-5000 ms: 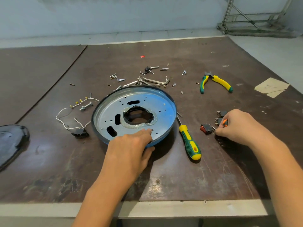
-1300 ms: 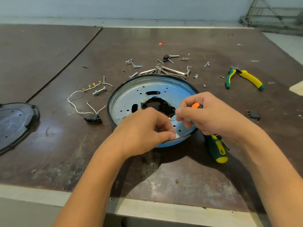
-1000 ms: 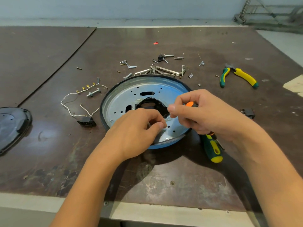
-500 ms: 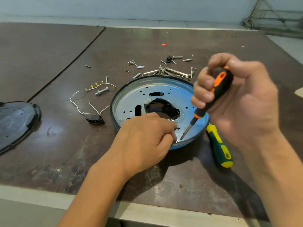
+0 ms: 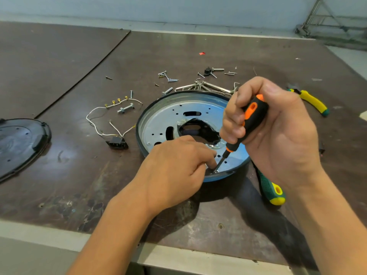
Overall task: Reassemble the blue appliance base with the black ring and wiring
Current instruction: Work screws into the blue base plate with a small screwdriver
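Right fingers [image 5: 231,124] grip screwdriver [image 5: 252,118]; left fingers [image 5: 208,155] apparently pinch a screw [image 5: 215,171] on blue base [image 5: 164,116].

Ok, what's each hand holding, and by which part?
Right hand: orange-and-black screwdriver, gripped by its handle. Left hand: fingers curled beside its tip on the blue base; any hold cannot be told.
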